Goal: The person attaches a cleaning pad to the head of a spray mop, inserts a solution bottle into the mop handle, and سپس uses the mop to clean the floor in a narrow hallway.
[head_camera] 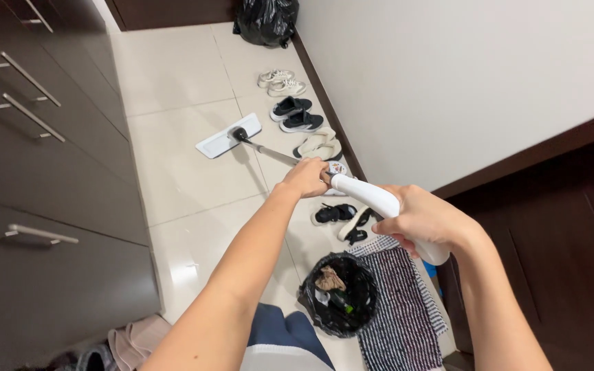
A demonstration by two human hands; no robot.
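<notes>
You hold a flat mop with both hands, one ahead of the other along its shaft, which gives you leverage to push and steer. Your left hand wraps the thin metal pole just below where it meets the handle, fingers curled tight around it. Your right hand closes over the thick white plastic handle, which is smooth, rounded and widens toward its end. The pole slants down and away from you to the mop's head, a pale, thin rectangle lying flat on the floor near the dark cabinets.

The floor is glossy cream tile with fine grout lines and catches the light. Shoes stand in pairs along the wall's dark skirting, out of the open tiles: white sneakers, black sneakers, beige slippers and black-and-white sandals. Below your right hand a bin lined with a crinkled black bag holds scraps. It sits touching a striped woven rug. A full, shiny black bag slumps in the far corner.
</notes>
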